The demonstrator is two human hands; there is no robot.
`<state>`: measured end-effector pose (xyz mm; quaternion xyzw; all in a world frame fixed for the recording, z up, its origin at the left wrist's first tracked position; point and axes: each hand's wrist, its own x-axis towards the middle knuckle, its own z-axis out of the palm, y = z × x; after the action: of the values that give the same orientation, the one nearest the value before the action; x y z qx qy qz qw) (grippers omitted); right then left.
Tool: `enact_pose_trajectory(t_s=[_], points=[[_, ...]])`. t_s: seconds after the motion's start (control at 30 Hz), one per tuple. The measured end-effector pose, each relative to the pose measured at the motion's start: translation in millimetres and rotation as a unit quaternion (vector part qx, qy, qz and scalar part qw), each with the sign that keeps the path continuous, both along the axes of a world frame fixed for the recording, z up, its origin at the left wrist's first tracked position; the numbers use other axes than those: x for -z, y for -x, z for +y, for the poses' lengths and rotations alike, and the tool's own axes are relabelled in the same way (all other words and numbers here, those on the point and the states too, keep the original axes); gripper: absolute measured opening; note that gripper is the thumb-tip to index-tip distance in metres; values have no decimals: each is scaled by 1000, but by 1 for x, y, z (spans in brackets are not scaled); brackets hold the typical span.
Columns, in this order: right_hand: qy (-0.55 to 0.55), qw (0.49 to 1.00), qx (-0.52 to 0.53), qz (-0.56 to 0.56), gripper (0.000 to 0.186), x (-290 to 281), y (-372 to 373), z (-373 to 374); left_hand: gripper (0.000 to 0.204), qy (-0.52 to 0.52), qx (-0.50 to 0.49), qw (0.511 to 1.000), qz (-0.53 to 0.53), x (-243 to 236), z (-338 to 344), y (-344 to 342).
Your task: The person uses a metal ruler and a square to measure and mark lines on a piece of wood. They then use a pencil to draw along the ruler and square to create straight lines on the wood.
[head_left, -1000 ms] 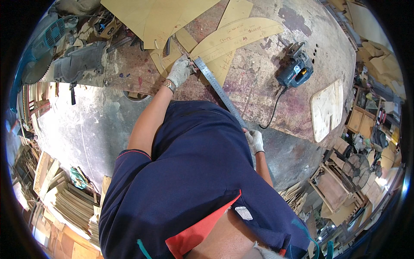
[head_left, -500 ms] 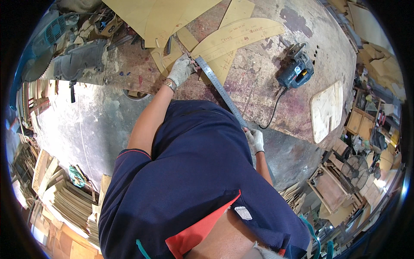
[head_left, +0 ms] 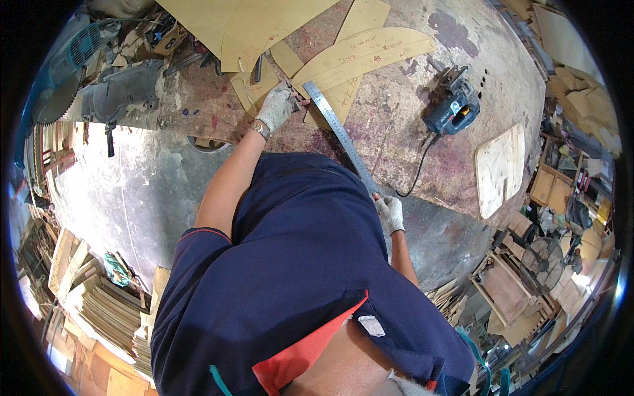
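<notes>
A long steel ruler [head_left: 337, 129] lies diagonally from the curved tan template [head_left: 363, 56] down past the bench edge. My right hand [head_left: 389, 212], in a pale knit glove, is closed on the ruler's lower end. My gloved left hand [head_left: 278, 105], with a wristwatch above it, is just left of the ruler's upper end, fingers curled on something small that I cannot make out. More tan sheets [head_left: 261, 26] lie around and under that template on the worn bench top [head_left: 403, 165].
A jigsaw [head_left: 449, 109] with a trailing cord and a pale board [head_left: 498, 171] sit at right. A circular saw [head_left: 56, 99] stands at upper left. Stacked wood strips [head_left: 109, 307] fill the lower left, and a fan [head_left: 541, 261] stands among clutter at lower right.
The ruler's upper end has shifted upward and to the right onto the curved template. My right hand has risen slightly with it; my left hand stays about where it was.
</notes>
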<state>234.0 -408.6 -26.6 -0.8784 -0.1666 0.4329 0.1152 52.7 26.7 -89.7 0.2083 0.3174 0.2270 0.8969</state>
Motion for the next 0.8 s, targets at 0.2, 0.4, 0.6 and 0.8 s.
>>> enact_pose_trajectory(t_s=[0.2,0.4,0.6,0.8], points=[[11,1000,-5,-20,60,-7,0,4,47,3,-3,999,51,-9,-3,-3],[15,1000,-20,-18,60,-2,0,1,47,-23,0,999,28,10,-2,1],[25,999,-34,-17,61,-4,2,4,49,-11,0,999,53,1,-2,-1],[8,999,-33,-22,62,-6,1,4,50,-7,1,1000,26,9,-1,0]])
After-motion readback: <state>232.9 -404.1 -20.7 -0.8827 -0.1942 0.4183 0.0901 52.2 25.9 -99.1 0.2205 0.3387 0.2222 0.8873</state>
